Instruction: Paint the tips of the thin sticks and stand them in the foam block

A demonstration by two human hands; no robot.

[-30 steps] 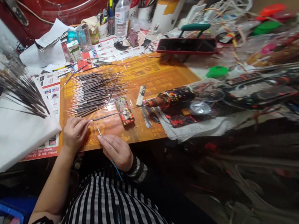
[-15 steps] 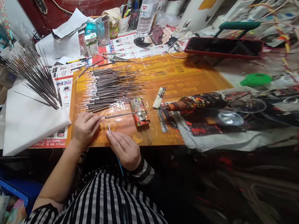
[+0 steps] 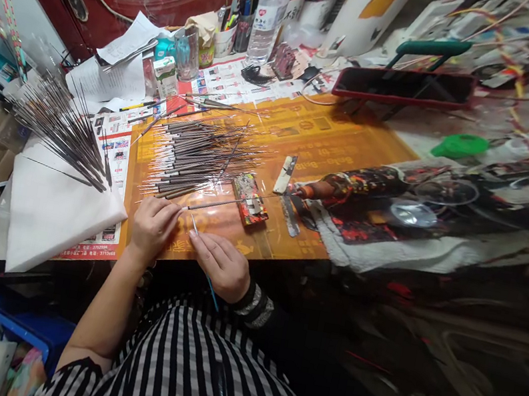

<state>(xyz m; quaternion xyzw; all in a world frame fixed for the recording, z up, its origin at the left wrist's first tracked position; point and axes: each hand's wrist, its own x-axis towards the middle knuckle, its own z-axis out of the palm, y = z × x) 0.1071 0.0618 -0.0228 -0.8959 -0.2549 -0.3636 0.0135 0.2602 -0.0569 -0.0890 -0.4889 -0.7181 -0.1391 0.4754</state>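
My left hand (image 3: 153, 225) is closed, its fingertips pinching the near end of a slim dark stick (image 3: 219, 203) with a pale tip, like a fishing float. The stick points right, and its thin far end passes over a small paint-smeared block (image 3: 250, 200). Closed round a fine paintbrush (image 3: 213, 293) with a blue handle is my right hand (image 3: 222, 268). The brush's pale point rises close to the stick's near end; whether they touch I cannot tell. Just beyond my hands many similar sticks (image 3: 189, 162) lie in a pile on the amber mat (image 3: 350, 138).
At left, more dark sticks (image 3: 64, 137) stand fanned out over a white foam block (image 3: 59, 211). A water bottle (image 3: 268, 19), a phone on a stand (image 3: 405, 86) and pen cups line the back. A paint-crusted tool (image 3: 358, 181) and white cloth (image 3: 367, 249) lie right.
The view has shifted slightly, so the table things sit a little further right. Both hands keep nearly the same pose and their holds on the stick and the paintbrush.
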